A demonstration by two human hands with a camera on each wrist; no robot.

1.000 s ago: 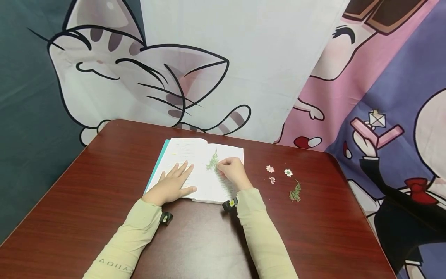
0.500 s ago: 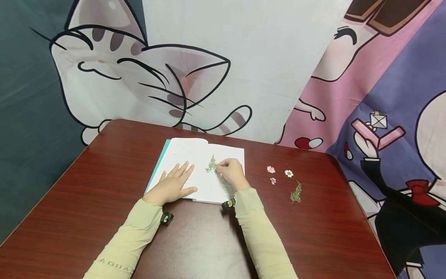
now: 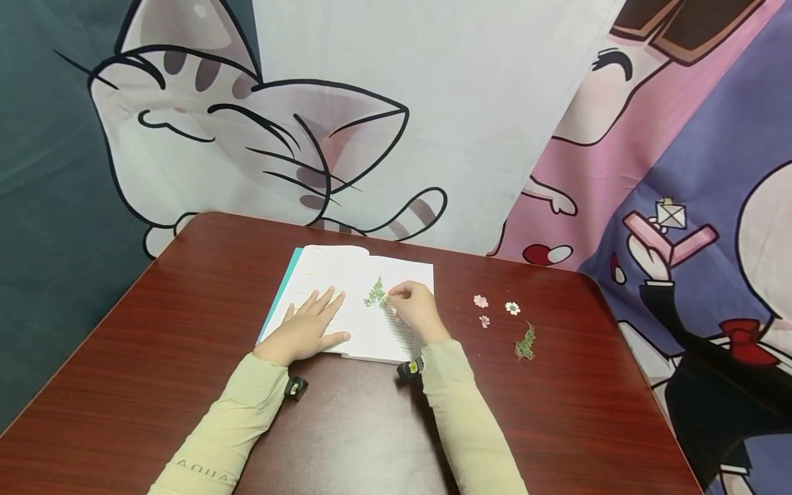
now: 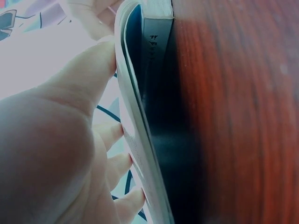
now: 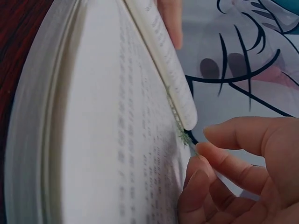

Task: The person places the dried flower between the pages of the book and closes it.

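Note:
An open book [image 3: 331, 265] with a teal cover edge lies on the table. My left hand [image 3: 300, 335] rests on its left page, palm down with fingers spread; in the left wrist view the thumb and fingertips press the curved page edge. A green pressed fern sprig [image 3: 375, 294] lies on the right page, its tip pointing away. At its lower right my right hand [image 3: 413, 308] pinches the thin stem; in the right wrist view the fern sprig [image 5: 184, 135] runs to the curled fingertips, close to the page.
On the dark red wooden table [image 3: 581, 412], right of the book, lie two small pink flowers [image 3: 480, 301], a white flower [image 3: 512, 308] and another fern sprig [image 3: 524, 342]. A cartoon-printed cloth [image 3: 470, 124] hangs behind the table.
The fern sprig has swung a little and shifted slightly left and down on the right page. My right hand moved slightly with it, then a touch right. The left hand has stayed still.

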